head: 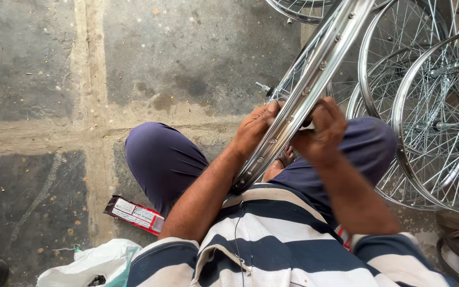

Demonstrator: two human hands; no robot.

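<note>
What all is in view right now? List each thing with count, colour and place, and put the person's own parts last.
wheel rim: one, shiny silver, held on edge over the lap, running from the chest up to the top of the picture
spoked wheels: at least three, silver, stacked against each other at the right
axle end: one, metal, poking out left of the held rim
flat packet: one, dark red with white label, on the floor by the left knee
plastic bag: one, white, bottom left on the floor
concrete floor: grey, stained
trousers: dark blue, knees bent
striped shirt: navy and white
left hand: grip closed on the rim's left side
right hand: grip closed on the rim's right side
</note>
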